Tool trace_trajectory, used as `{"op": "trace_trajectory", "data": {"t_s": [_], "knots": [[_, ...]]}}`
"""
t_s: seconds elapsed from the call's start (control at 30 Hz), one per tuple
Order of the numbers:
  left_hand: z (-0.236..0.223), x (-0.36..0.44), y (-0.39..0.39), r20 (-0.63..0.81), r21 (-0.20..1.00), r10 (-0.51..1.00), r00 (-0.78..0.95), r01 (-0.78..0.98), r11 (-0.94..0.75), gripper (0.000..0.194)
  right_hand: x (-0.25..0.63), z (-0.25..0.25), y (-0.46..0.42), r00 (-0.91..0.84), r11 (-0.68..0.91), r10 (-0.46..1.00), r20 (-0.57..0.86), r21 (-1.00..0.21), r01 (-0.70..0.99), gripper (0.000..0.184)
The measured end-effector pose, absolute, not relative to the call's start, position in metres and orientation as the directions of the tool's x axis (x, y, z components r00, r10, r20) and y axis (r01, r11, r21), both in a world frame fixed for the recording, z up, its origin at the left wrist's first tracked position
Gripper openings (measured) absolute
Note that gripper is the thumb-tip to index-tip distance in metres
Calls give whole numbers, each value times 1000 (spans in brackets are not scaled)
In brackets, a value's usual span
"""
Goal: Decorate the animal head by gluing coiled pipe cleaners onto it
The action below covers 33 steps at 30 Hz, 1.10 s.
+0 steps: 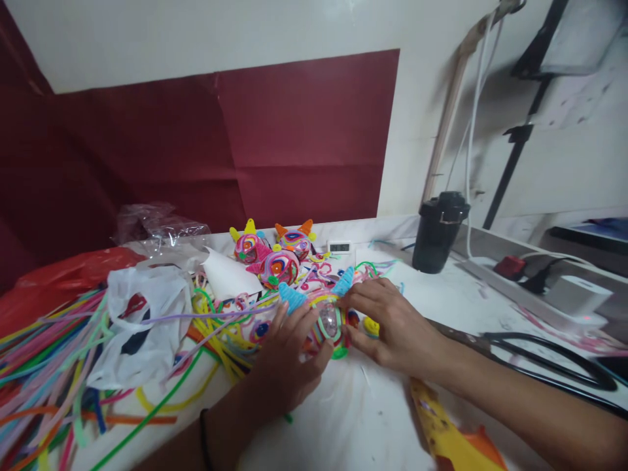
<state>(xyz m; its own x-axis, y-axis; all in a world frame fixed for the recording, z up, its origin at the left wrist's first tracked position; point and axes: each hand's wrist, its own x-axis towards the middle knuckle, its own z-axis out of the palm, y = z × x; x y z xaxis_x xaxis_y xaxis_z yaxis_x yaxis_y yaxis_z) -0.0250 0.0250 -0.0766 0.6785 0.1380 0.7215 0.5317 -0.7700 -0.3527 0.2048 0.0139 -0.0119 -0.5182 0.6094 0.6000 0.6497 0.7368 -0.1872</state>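
Observation:
Both hands are at an animal-head craft (330, 320) wound in coloured pipe cleaners, with two light-blue pointed ears and a patch of clear, shiny surface at its middle. My left hand (289, 360) grips its left side, with the fingers near the left blue ear (293, 297). From the right, my right hand (392, 320) holds it with bent fingers, close to the right ear (344, 281). Part of the craft is hidden behind the fingers. Behind it stand similar heads: one with yellow ears (250, 247), one with orange ears (296, 242) and a pink one (279, 267).
Loose pipe cleaners (53, 360) spread over the left side, under a white plastic bag (140, 333). A red bag (73, 275) lies behind them. At right are a black cup (438, 235), a power strip (534, 294), black cable (549, 360) and a yellow object (441, 425).

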Motion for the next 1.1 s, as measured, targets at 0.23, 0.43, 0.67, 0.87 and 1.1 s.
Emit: {"op": "trace_trajectory", "data": {"t_s": [0.23, 0.43, 0.67, 0.87, 1.1], "knots": [[-78, -26, 26, 717, -336, 152, 681, 528, -780, 40, 213, -9, 11, -490, 740, 579, 652, -168, 651, 14], [-78, -25, 26, 732, -356, 143, 666, 553, -754, 37, 226, -16, 2, -464, 732, 574, 675, -168, 661, 15], [-70, -33, 22, 775, -306, 113, 621, 526, -794, 29, 241, -26, -13, -432, 692, 638, 638, -229, 685, 9], [-58, -39, 16, 847, -235, 106, 520, 547, -804, 15, 257, -41, -30, -387, 613, 739, 552, -312, 726, 18], [-48, -41, 20, 864, -92, 261, 430, 646, -758, 14, 272, -63, -33, -298, 495, 834, 464, -393, 775, 26]]}}
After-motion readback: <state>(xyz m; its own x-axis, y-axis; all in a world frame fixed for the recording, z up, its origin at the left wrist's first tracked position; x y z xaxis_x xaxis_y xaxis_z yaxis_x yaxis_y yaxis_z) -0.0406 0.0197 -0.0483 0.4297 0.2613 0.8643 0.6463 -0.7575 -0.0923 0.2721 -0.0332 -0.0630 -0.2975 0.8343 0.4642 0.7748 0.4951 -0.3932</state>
